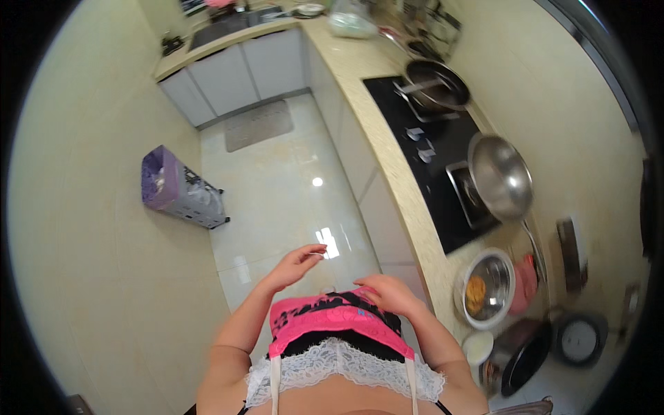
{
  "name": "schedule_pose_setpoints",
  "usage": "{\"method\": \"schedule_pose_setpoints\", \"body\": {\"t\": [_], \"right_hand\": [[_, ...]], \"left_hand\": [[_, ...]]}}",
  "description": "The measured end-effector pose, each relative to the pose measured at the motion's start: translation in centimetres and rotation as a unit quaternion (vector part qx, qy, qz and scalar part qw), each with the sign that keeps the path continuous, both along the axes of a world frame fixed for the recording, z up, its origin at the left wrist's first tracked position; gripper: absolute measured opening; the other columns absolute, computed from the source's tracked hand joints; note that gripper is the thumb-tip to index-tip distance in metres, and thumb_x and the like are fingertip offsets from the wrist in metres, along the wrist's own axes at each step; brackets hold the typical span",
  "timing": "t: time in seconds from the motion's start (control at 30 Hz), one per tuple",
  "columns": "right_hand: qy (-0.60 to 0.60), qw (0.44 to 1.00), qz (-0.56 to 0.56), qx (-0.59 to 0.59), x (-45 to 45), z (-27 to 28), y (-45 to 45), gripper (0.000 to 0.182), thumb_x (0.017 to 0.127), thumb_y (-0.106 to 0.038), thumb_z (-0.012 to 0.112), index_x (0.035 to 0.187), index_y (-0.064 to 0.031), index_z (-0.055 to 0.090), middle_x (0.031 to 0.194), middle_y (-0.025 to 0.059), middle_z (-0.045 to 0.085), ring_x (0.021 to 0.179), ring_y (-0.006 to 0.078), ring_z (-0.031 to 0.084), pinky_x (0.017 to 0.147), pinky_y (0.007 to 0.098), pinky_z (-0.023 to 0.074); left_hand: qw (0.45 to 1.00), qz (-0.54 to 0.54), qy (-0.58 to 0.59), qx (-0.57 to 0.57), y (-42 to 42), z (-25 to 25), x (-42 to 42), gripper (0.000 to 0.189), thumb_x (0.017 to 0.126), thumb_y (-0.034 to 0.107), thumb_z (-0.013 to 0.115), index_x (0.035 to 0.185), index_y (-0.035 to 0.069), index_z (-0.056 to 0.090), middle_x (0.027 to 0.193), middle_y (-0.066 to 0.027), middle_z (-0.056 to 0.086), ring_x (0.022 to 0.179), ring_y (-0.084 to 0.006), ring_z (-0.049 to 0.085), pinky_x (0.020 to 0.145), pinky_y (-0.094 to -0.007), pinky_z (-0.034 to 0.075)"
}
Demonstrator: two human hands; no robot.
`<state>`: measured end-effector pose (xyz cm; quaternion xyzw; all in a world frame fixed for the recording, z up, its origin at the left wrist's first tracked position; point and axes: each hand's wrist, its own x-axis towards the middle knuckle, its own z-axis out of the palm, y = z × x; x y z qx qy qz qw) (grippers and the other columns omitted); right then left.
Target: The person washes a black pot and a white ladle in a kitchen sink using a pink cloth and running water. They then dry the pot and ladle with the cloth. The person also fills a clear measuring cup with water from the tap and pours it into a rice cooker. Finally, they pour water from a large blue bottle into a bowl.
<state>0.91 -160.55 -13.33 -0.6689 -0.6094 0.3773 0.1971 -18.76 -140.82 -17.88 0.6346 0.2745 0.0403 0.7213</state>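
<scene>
My left hand point(295, 265) is held out over the glossy tiled floor, its fingers curved and the thumb a little apart. A thin white streak shows between them; whether it is a thing or a glint, I cannot tell. My right hand point(386, 294) lies against the front of the pink and black printed apron point(337, 317) I wear. Its fingertips are partly hidden, so a grip on the cloth cannot be made out. To the right of that hand runs the pale stone-pattern countertop point(402, 207).
A black cooktop point(415, 155) carries a steel wok point(500, 176) and a dark frying pan point(441, 85). Nearby stands a white-rimmed bowl point(487, 311) with orange-brown food point(474, 294). A lined bin point(187, 194) stands by the left wall; a grey mat point(259, 126) lies before the sink point(223, 30).
</scene>
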Motion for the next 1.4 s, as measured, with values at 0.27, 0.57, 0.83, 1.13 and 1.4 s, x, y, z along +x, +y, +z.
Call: {"method": "schedule_pose_setpoints", "body": {"t": [0.27,0.57,0.83,1.13,1.4], "right_hand": [[-0.022,0.995,0.083,-0.042,6.8,-3.5,19.2,0.03,0.084,-0.018,0.056,0.114,-0.0116,0.06,0.107,0.0132,0.063,0.098,0.0331,0.059,0.083,0.0407,0.0478],[-0.008,0.972,0.221,0.084,10.6,-4.7,53.0,0.031,0.084,-0.016,0.056,0.115,-0.0113,0.056,0.104,0.0113,0.061,0.096,0.0309,0.059,0.08,0.0423,0.048],[0.09,0.93,0.348,0.08,11.5,-3.4,78.3,0.032,0.084,-0.012,0.055,0.115,-0.0094,0.056,0.109,0.0147,0.06,0.099,0.0314,0.058,0.083,0.0397,0.0478],[0.406,0.871,-0.271,0.059,25.7,-2.3,106.3,0.031,0.089,-0.014,0.057,0.119,-0.0071,0.054,0.102,0.0063,0.061,0.094,0.0143,0.058,0.081,0.0304,0.0479],[0.637,0.624,-0.442,0.099,40.1,-7.5,131.9,0.022,0.089,-0.014,0.057,0.106,-0.0004,0.054,0.093,0.0065,0.058,0.086,0.0155,0.057,0.078,0.0277,0.0525]], "left_hand": [[0.997,0.021,-0.069,-0.035,17.2,0.5,7.1,0.033,0.095,0.015,0.049,0.126,0.003,0.05,0.122,-0.0064,0.055,0.114,-0.0149,0.051,0.099,-0.0299,0.039],[0.976,0.198,0.083,0.044,38.7,0.6,5.3,0.032,0.096,0.017,0.048,0.125,0.005,0.052,0.12,-0.0076,0.057,0.108,-0.0156,0.055,0.092,-0.0292,0.043],[0.892,0.429,0.134,-0.046,55.9,-4.0,0.7,0.031,0.095,0.019,0.049,0.123,0.006,0.053,0.117,-0.0053,0.058,0.105,-0.0146,0.056,0.087,-0.0281,0.044],[0.934,0.349,0.048,0.058,91.8,-0.7,10.1,0.031,0.094,0.016,0.051,0.122,0.003,0.054,0.117,-0.0067,0.059,0.106,-0.0152,0.055,0.092,-0.0273,0.041],[0.986,0.127,-0.063,0.084,114.1,4.2,23.8,0.029,0.095,0.014,0.048,0.122,0.003,0.053,0.12,-0.0061,0.056,0.108,-0.0144,0.055,0.093,-0.0274,0.042]]}}
